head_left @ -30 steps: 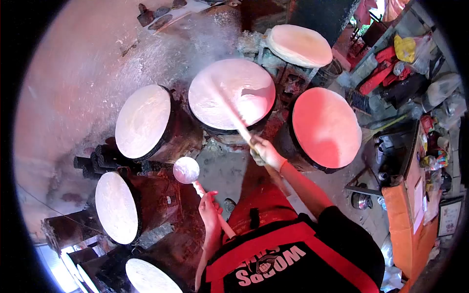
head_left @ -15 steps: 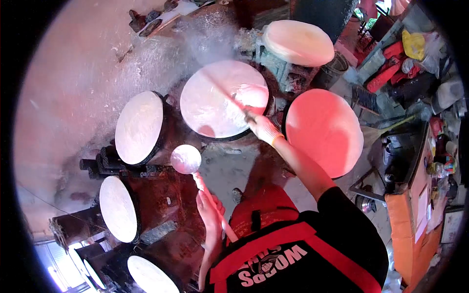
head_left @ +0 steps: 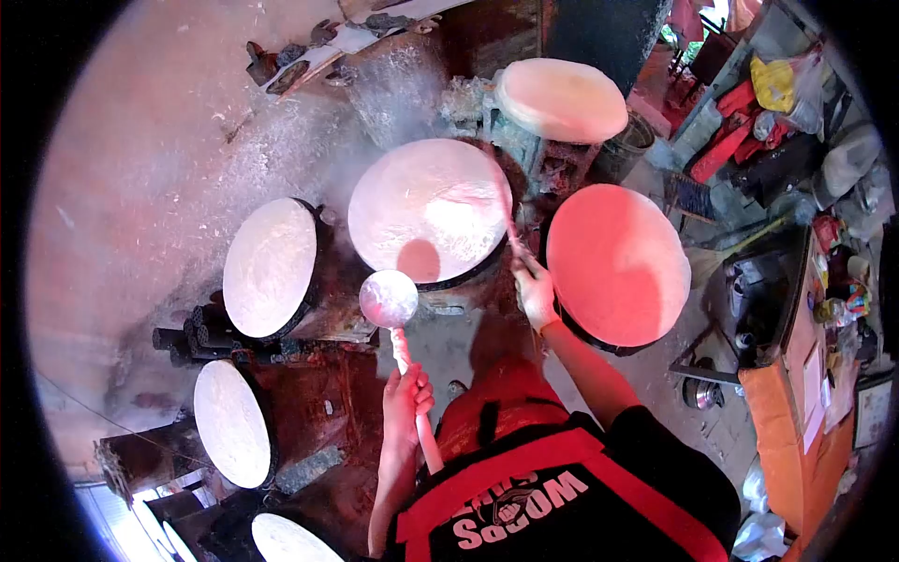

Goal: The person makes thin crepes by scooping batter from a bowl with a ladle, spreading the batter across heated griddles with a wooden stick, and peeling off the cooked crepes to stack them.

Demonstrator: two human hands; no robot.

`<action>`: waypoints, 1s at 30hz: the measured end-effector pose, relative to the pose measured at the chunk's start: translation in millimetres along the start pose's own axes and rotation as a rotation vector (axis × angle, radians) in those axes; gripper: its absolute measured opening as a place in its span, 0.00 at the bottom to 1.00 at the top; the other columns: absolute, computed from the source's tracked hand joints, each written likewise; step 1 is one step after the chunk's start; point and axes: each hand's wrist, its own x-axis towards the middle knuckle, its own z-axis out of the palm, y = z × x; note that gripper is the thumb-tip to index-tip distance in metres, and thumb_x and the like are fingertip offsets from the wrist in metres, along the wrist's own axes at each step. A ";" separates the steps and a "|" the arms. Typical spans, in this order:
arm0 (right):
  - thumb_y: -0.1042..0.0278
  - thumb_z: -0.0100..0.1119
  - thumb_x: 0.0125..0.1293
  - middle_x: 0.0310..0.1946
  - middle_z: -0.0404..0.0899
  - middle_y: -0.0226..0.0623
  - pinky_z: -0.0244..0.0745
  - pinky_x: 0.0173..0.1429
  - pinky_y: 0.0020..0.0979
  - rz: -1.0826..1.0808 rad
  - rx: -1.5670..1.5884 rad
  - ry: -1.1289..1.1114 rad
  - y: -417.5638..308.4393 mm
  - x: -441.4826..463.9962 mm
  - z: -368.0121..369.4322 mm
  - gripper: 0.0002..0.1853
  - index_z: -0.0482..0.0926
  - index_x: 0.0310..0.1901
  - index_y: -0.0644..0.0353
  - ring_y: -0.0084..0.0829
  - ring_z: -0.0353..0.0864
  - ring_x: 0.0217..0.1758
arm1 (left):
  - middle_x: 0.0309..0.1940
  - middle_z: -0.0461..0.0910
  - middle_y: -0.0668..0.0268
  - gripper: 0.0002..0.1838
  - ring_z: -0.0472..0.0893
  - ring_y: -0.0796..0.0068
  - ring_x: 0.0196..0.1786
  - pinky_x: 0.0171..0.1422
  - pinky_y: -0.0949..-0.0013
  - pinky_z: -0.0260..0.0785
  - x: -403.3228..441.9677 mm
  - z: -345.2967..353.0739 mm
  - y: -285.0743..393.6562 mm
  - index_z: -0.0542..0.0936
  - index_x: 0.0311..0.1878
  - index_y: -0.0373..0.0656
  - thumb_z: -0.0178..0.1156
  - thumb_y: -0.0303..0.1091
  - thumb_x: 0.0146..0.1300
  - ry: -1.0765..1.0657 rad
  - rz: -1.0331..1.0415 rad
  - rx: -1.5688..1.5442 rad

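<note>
My left hand [head_left: 405,401] is closed around the cloth-wrapped handle of a ladle [head_left: 389,298]. The ladle's round bowl is raised at the near edge of the middle round griddle [head_left: 426,201], whose top is coated with a pale layer and gives off steam. In my right hand [head_left: 536,295], which has an orange band at the wrist, is a long thin stick [head_left: 508,211]. It lies along the right rim of that griddle; its far part is blurred. To the right of this hand is another round griddle [head_left: 618,262], lit red, with a pale surface.
More round pale-topped griddles [head_left: 270,267] [head_left: 231,426] curve away on the left. A thick stack of pale round sheets [head_left: 562,98] rests on a stand behind. At right are a cluttered table [head_left: 787,375], a broom [head_left: 730,251] and a bucket [head_left: 629,148]. Dark pipes [head_left: 201,332] jut out at left.
My right hand has swung the stick from across the middle griddle to its right rim. My left hand has raised the ladle slightly to the right. The view has shifted a little.
</note>
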 end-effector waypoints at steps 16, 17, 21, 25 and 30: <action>0.67 0.51 0.69 0.42 0.77 0.26 0.66 0.46 0.17 0.074 -0.181 -0.341 0.4 -39.7 -53.1 0.20 0.71 0.63 0.56 0.15 0.71 0.42 | 0.24 0.67 0.72 0.05 0.66 0.82 0.21 0.20 0.77 0.58 70.0 -6.9 16.3 0.69 0.40 0.41 0.51 0.31 0.66 -0.021 0.084 0.274; 0.67 0.51 0.69 0.38 0.78 0.27 0.67 0.41 0.16 0.111 -0.095 -0.343 11.4 -46.6 -60.2 0.21 0.71 0.63 0.54 0.14 0.71 0.37 | 0.23 0.67 0.72 0.05 0.67 0.82 0.21 0.21 0.77 0.60 88.0 -5.9 22.7 0.70 0.38 0.41 0.52 0.32 0.66 -0.022 0.102 0.341; 0.68 0.51 0.67 0.22 0.72 0.24 0.63 0.25 0.22 0.038 -0.023 -0.093 53.8 -47.6 -47.2 0.21 0.73 0.61 0.51 0.16 0.67 0.21 | 0.22 0.67 0.70 0.04 0.68 0.78 0.19 0.19 0.72 0.62 159.3 10.3 25.1 0.68 0.35 0.42 0.50 0.30 0.66 -0.051 0.109 0.409; 0.66 0.52 0.67 0.14 0.63 0.23 0.53 0.15 0.25 0.415 0.317 -0.205 32.0 -77.6 4.8 0.19 0.75 0.60 0.47 0.19 0.57 0.11 | 0.21 0.65 0.65 0.02 0.66 0.75 0.17 0.14 0.68 0.58 188.6 39.2 -12.5 0.66 0.39 0.40 0.47 0.26 0.65 0.058 0.048 0.397; 0.62 0.52 0.68 0.13 0.63 0.23 0.54 0.15 0.24 0.322 0.235 -0.320 -18.6 -87.4 7.9 0.17 0.75 0.58 0.49 0.19 0.59 0.11 | 0.20 0.64 0.72 0.03 0.62 0.82 0.16 0.14 0.76 0.55 137.0 28.1 62.3 0.69 0.40 0.41 0.51 0.23 0.64 -0.357 -0.328 -0.340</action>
